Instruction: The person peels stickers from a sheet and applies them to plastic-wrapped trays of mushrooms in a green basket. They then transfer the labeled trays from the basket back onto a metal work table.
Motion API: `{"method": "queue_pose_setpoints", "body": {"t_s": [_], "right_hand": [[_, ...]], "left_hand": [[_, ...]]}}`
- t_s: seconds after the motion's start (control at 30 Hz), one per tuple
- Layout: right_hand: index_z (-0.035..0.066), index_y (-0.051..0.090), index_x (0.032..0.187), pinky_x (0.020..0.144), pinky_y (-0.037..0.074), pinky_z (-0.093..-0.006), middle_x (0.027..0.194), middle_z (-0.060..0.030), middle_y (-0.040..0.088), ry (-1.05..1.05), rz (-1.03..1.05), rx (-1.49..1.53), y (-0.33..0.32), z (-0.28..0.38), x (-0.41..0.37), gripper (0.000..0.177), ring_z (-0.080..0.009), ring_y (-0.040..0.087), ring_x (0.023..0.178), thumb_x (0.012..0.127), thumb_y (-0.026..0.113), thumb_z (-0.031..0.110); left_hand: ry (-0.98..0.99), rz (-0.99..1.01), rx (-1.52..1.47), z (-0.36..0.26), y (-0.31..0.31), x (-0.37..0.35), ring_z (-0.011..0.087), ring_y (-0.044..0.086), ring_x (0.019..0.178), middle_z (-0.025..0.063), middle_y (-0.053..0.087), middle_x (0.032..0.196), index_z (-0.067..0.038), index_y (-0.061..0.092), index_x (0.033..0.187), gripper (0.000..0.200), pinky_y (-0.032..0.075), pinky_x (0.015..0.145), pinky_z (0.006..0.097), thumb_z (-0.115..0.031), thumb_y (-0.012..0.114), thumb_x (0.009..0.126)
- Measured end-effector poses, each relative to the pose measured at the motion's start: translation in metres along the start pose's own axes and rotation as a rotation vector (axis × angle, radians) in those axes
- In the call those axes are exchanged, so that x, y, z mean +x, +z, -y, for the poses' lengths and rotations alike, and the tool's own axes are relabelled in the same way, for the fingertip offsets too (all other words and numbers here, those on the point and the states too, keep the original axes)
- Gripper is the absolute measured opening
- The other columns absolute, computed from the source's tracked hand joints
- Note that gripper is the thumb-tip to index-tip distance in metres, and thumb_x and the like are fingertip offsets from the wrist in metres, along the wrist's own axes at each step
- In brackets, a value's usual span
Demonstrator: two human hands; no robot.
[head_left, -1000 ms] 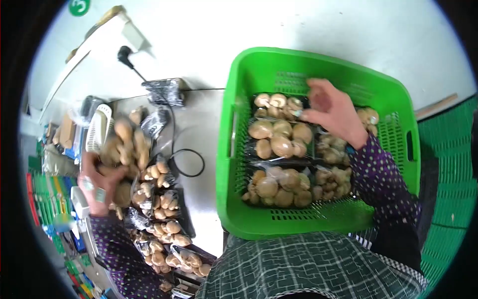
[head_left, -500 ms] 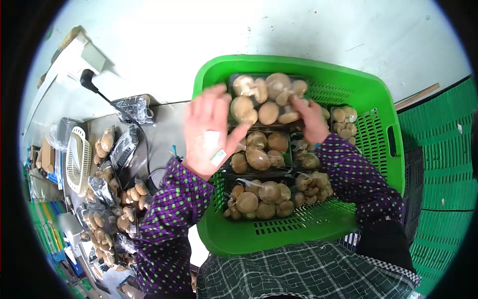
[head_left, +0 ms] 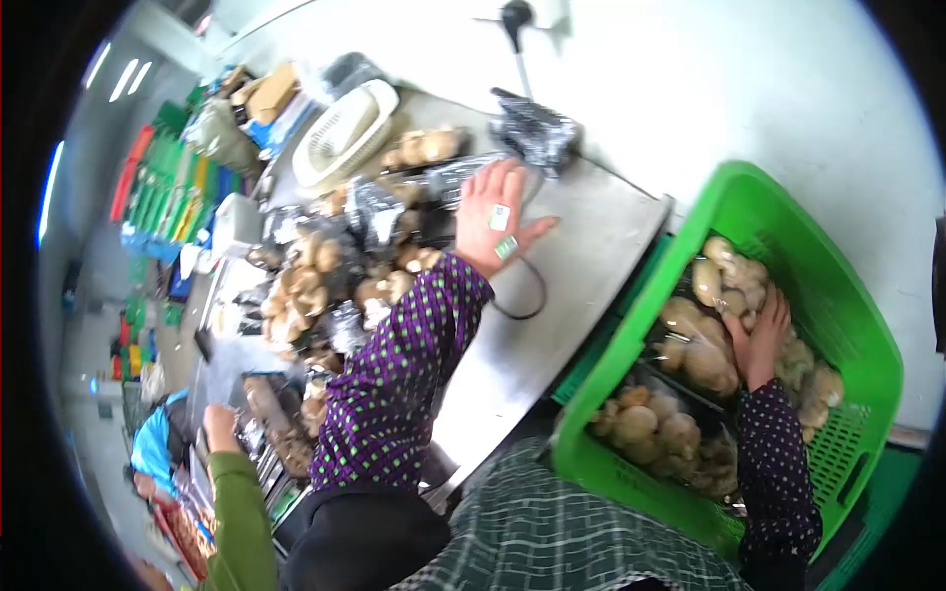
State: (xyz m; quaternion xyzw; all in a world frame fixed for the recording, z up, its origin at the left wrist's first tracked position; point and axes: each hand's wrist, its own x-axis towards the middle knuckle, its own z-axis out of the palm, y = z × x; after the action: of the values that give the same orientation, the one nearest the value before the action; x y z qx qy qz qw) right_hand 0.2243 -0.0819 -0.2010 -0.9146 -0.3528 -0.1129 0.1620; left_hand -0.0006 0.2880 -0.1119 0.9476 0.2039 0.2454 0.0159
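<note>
Many packs (head_left: pixel 377 215) are strewn on the table (head_left: pixel 527 345) at nine o'clock, below the wall (head_left: pixel 709 79). The left hand (head_left: pixel 490 219) is held open; crated mushrooms (head_left: pixel 731 274) are touched by the right hand (head_left: pixel 764 340), thumb apart.

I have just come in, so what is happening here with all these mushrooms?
A person has their right hand on wrapped mushrooms in a green basket. Their left hand, open and with two small stickers, is over the metal table. More mushrooms lie there among plastic wrap. Another person's hand is at the table's near side.
</note>
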Motion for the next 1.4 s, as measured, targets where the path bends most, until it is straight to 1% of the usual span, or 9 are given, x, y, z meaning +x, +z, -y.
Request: {"method": "queue_pose_setpoints", "body": {"t_s": [0.27, 0.47, 0.57, 0.93, 1.03, 1.13, 1.23, 1.3, 1.4], "right_hand": [[0.002, 0.031, 0.140, 0.107, 0.028, -0.0456, 0.141, -0.0202, 0.036, -0.028, -0.092, 0.246, -0.033, 0.021, 0.019, 0.074, -0.0365, 0.032, 0.131, 0.079, 0.068, 0.020], [0.002, 0.040, 0.134, 0.100, 0.037, -0.0364, 0.133, -0.0147, 0.046, -0.286, -0.058, 0.648, -0.113, 0.160, 0.062, 0.063, -0.0268, 0.045, 0.122, 0.076, 0.063, 0.005], [0.002, 0.044, 0.130, 0.092, 0.042, -0.0346, 0.127, -0.0149, 0.051, -0.451, 0.200, 0.701, -0.111, 0.215, 0.069, 0.064, -0.0253, 0.051, 0.113, 0.071, 0.069, 0.006], [-0.001, 0.045, 0.126, 0.088, 0.048, -0.0300, 0.108, -0.0111, 0.063, -0.678, 0.806, 1.075, -0.078, 0.377, 0.037, 0.075, -0.0175, 0.060, 0.099, 0.065, 0.085, 0.015], [-0.005, 0.049, 0.119, 0.088, 0.049, -0.0300, 0.108, -0.0075, 0.062, -0.258, 1.009, 1.294, -0.076, 0.350, 0.033, 0.062, -0.0145, 0.059, 0.098, 0.066, 0.081, 0.004], [-0.003, 0.050, 0.121, 0.089, 0.049, -0.0315, 0.112, -0.0088, 0.061, -0.232, 0.783, 1.332, -0.101, 0.290, 0.059, 0.059, -0.0154, 0.060, 0.100, 0.069, 0.077, 0.004], [-0.003, 0.051, 0.122, 0.086, 0.049, -0.0302, 0.113, -0.0095, 0.061, 0.085, 0.293, 1.393, -0.139, 0.188, 0.063, 0.048, -0.0141, 0.060, 0.100, 0.082, 0.067, 0.018], [-0.004, 0.050, 0.124, 0.084, 0.049, -0.0280, 0.112, -0.0084, 0.061, 0.225, 0.266, 1.345, -0.169, 0.095, 0.047, 0.045, -0.0132, 0.060, 0.096, 0.087, 0.063, 0.018], [-0.005, 0.043, 0.130, 0.090, 0.047, -0.0306, 0.120, -0.0127, 0.057, 0.500, 0.133, 1.314, -0.205, 0.003, -0.026, 0.052, -0.0178, 0.059, 0.103, 0.087, 0.063, 0.015]], "left_hand": [[-0.688, 0.609, 0.677, 0.171, -0.127, -0.071, 0.0347, 0.040, 0.127, 0.0165, 0.045, 0.137, -0.004, 0.034, 0.140, 0.109, 0.029, 0.107, 0.0486, -0.068, 0.070, 0.060], [-1.323, 0.377, -0.663, 0.274, -0.152, -0.162, 0.0318, 0.064, 0.092, 0.0255, 0.062, 0.105, 0.009, 0.042, 0.123, 0.100, 0.050, 0.080, 0.0391, -0.066, 0.072, 0.065], [-0.943, 0.328, 0.275, 0.188, -0.170, -0.147, 0.0336, 0.066, 0.084, 0.0227, 0.065, 0.094, 0.005, 0.048, 0.112, 0.092, 0.051, 0.074, 0.0393, -0.067, 0.074, 0.061], [-0.270, 0.112, -0.540, 0.043, -0.166, -0.144, 0.0369, 0.060, 0.085, 0.0194, 0.058, 0.087, 0.000, 0.053, 0.101, 0.068, 0.048, 0.072, 0.0425, -0.043, 0.083, 0.058], [-0.676, -0.057, -0.301, 0.115, -0.174, -0.161, 0.0326, 0.055, 0.106, 0.0167, 0.059, 0.112, -0.003, 0.055, 0.116, 0.068, 0.044, 0.090, 0.0409, -0.036, 0.083, 0.063], [-0.976, 0.172, -0.121, 0.189, -0.183, -0.189, 0.0273, 0.058, 0.105, 0.0151, 0.060, 0.119, -0.005, 0.055, 0.123, 0.066, 0.045, 0.091, 0.0378, -0.040, 0.077, 0.072], [-0.542, 0.260, 0.028, 0.333, -0.130, -0.295, 0.0196, 0.062, 0.096, 0.0090, 0.066, 0.105, -0.004, 0.060, 0.120, 0.051, 0.049, 0.085, 0.0325, -0.035, 0.070, 0.081], [-0.797, 0.199, -0.140, 0.319, -0.152, -0.281, 0.0234, 0.061, 0.097, 0.0148, 0.064, 0.106, -0.004, 0.046, 0.133, 0.069, 0.049, 0.086, 0.0384, -0.018, 0.077, 0.073], [-0.321, 0.218, -0.100, 0.329, -0.155, -0.292, 0.0275, 0.052, 0.109, 0.0154, 0.052, 0.122, -0.003, 0.040, 0.137, 0.086, 0.041, 0.096, 0.0392, -0.017, 0.076, 0.061]]}}
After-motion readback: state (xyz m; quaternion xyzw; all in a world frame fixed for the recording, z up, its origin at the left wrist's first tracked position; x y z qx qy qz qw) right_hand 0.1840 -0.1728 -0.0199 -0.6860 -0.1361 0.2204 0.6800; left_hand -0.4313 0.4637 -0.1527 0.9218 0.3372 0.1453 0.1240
